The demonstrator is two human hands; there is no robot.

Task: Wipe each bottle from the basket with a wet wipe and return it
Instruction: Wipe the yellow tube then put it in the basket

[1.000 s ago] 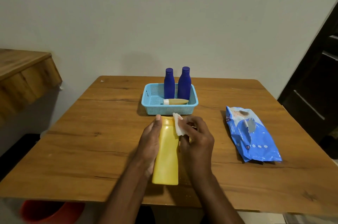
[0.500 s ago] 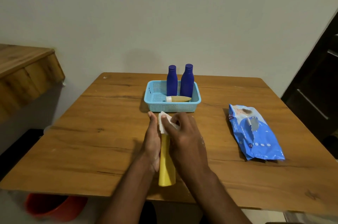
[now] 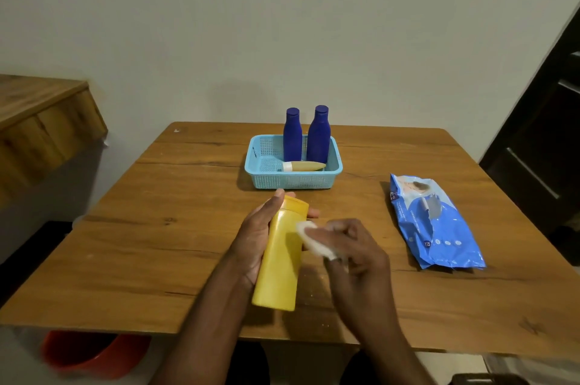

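My left hand [image 3: 255, 232] grips a yellow bottle [image 3: 281, 259] from its left side, holding it lengthwise above the wooden table [image 3: 141, 243], cap end pointing away from me. My right hand [image 3: 354, 254] pinches a white wet wipe [image 3: 310, 238] against the bottle's right side near the middle. Behind them sits a light blue basket [image 3: 263, 179]. In it two dark blue bottles [image 3: 292, 135] [image 3: 319, 135] stand upright at the back, and a small tan bottle [image 3: 306, 166] with a white cap lies on its side in front of them.
A blue pack of wet wipes [image 3: 433, 221] lies on the table to the right. A wooden shelf [image 3: 40, 124] juts out at the left. A red bucket [image 3: 91, 355] sits below the table's near edge. A dark door [image 3: 546, 146] stands at the right.
The bottle has turned from edge-on to its broad face up. My right hand slid the wipe from the cap end down to the middle of the bottle's right side.
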